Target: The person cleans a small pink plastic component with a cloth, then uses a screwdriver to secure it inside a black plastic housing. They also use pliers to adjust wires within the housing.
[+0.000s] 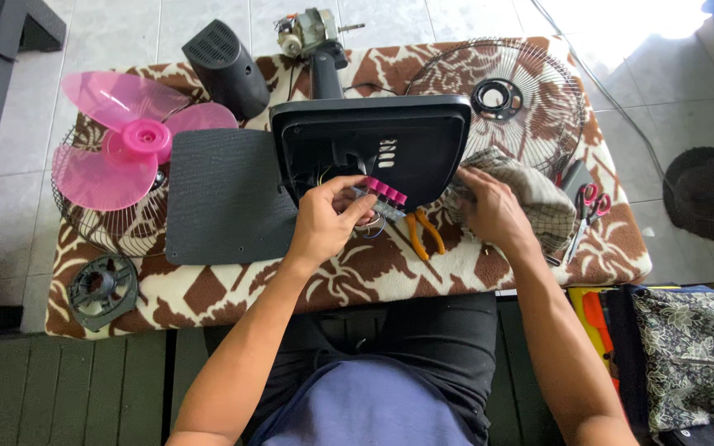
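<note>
**Fan teardown: switch block in left hand, cloth under right**

Left hand [326, 225] sits at frame centre, fingers pinched around the switch block [383, 196] with its pink buttons, right at the lower edge of the upturned black fan base [373, 144]. Thin wires trail from the block. Right hand [493, 211] lies centre-right, palm down, gripping a checked cloth [539, 198] against the base's right edge. Orange-handled pliers [423, 234] lie on the patterned blanket [357, 277] between the 2 hands. Pink fan blade [130, 140] rests on a wire grille at upper left; red-handled scissors [590, 206] sit just right of the cloth.
</note>
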